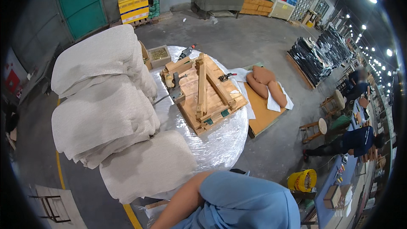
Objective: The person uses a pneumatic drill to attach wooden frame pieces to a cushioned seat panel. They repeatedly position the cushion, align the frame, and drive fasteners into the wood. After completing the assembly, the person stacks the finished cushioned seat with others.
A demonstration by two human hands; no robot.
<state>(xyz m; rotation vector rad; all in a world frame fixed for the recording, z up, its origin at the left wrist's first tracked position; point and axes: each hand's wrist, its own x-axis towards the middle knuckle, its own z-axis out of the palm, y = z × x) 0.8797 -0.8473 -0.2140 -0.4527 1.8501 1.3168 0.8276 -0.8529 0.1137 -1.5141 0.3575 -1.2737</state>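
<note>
Neither of my hands shows. A blue sleeve (250, 199) fills the bottom middle, and a bare arm (184, 203) runs from it down past the lower edge, its hand hidden. Ahead of the sleeve is a round table (220, 152) wrapped in shiny clear film. On it lies a wooden board jig (216, 89) with wooden bars, a red-handled toggle clamp (227, 76) and a grey metal clamp (175, 87). A power drill (187, 51) rests at the table's far edge. Nearest the arm is a beige fabric-covered panel (148, 165).
Stacked beige padded pieces (99, 114) stand at the left. A box of small fasteners (160, 55) sits behind them. Brown cushions (265, 82) lie on a low board at the right. Further right are a yellow bucket (302, 180), stools (313, 129) and a person in dark clothes (360, 141).
</note>
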